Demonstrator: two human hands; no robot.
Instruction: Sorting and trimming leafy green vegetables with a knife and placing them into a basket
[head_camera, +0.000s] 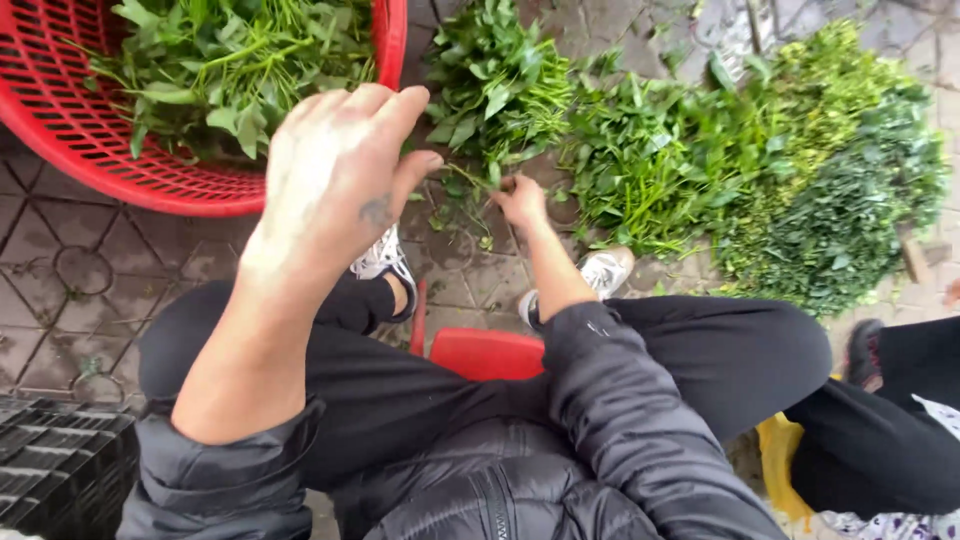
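We start with the leafy green stems (480, 185) lying on the paved ground (70, 270) just ahead of our feet, at the near edge of a long heap of cut greens (700, 160) that runs off to the right. Our right hand (520, 200) is down on those stems, fingers curled in toward them; the grip itself is too small to read, so we cannot tell whether it has closed on them. Our left hand (335, 175) is raised between us and the red plastic basket (150, 175), fingers loosely extended and holding nothing that we can see. The basket sits to the left, already part-filled with similar leaves.

To do this well, we judge it best to pinch low on the stalks rather than the leaves, gather only what lifts cleanly, and keep the free hand near the basket rim. We sit on a red stool (485, 352); another person's dark-trousered leg (900, 420) is at the right edge.
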